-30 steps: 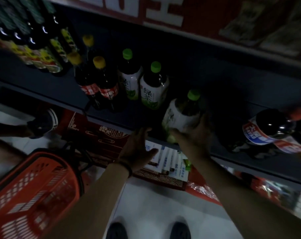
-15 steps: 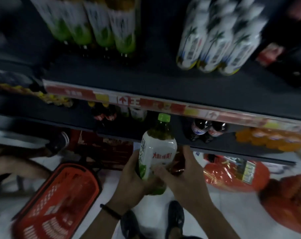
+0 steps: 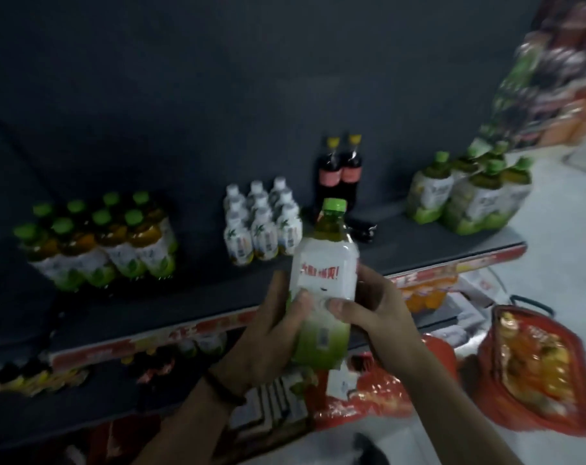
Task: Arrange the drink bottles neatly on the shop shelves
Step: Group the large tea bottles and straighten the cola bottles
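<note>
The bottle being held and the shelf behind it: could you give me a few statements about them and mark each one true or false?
1. The left hand and the right hand both grip the held bottle. True.
2. The held bottle has a yellow cap. False: its cap is green.
3. A cluster of small white bottles stands on the shelf. True.
4. The two dark bottles at the back have green caps. False: their caps are yellow.
5. The dark band is on the right wrist. False: it is on the left wrist.
</note>
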Demonstrator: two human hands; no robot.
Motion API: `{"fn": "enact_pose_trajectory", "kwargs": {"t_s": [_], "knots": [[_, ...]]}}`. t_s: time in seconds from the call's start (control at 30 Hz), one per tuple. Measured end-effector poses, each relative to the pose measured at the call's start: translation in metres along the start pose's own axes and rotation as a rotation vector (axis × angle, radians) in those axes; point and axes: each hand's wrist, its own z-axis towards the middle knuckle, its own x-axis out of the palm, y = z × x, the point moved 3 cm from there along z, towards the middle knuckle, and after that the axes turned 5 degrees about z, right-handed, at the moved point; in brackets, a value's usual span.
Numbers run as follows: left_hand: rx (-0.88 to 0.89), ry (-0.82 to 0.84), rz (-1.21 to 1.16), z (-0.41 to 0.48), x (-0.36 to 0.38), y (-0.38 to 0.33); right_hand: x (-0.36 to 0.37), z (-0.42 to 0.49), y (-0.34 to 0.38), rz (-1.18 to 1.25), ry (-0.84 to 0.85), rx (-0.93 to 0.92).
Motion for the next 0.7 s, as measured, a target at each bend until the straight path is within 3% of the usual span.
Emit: {"fn": "enact_pose_trajectory", "kwargs": {"t_s": [0.2, 0.33, 0.53, 0.7], "knots": [[0.202, -0.131, 0.675, 0.083, 0.052, -0.053, -0.092, 0.029, 0.051, -0.101, -0.232, -0.139], [0.120, -0.068, 0.420, 0.142, 0.106, -0.076, -0.155, 0.049, 0.067, -0.269, -0.345, -0.192], [0.091, -0.136, 0.593, 0.245, 0.191, -0.062, -0.235, 0.083, 0.054, -0.465, -0.456, -0.303], [0.058, -0.101, 0.611, 0.307, 0.229, -0.024, -0.303, 0.115, 0.016, -0.690, -0.378, -0.195]]}}
